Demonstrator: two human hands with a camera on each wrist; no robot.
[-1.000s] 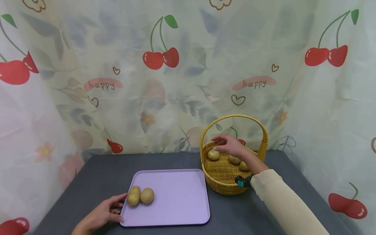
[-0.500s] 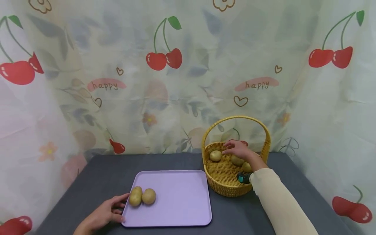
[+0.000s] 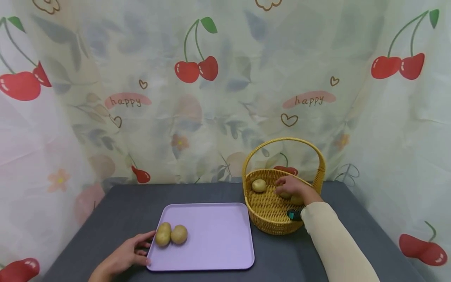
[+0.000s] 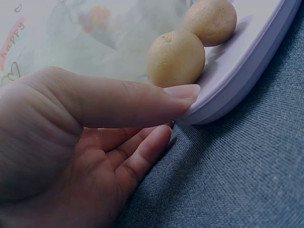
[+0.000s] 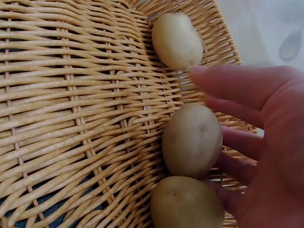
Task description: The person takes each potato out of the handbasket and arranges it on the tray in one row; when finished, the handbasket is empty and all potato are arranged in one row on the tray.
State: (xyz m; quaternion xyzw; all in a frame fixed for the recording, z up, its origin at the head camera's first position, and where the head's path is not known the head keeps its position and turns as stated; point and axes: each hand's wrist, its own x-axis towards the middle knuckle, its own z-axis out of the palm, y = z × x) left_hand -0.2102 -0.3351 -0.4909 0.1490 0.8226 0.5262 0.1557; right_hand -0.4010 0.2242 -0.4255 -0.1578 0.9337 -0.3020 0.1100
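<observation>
At the purple tray's [image 3: 215, 239] left edge, my left hand [image 3: 121, 256] touches the rim, its thumb straight over the near corner in the left wrist view. Two potatoes lie side by side on the tray near that hand, a longer one [image 3: 163, 234] and a rounder one [image 3: 179, 234]. My right hand [image 3: 294, 187] reaches into the wicker basket [image 3: 266, 225]. In the right wrist view its spread fingers lie beside and behind a middle potato [image 5: 192, 141], not closed on it. One potato [image 5: 176, 41] sits beyond the topmost finger, another [image 5: 186, 204] below the middle one.
The basket's tall arched handle [image 3: 283, 140] rises over the right hand. A dark grey cloth [image 3: 137, 199] covers the table. A printed curtain [image 3: 225, 129] hangs behind and at both sides. The tray's right edge lies close to the basket.
My right hand has moved right and down inside the basket, from near the left potato to over the middle one. The left hand stays at the tray's edge.
</observation>
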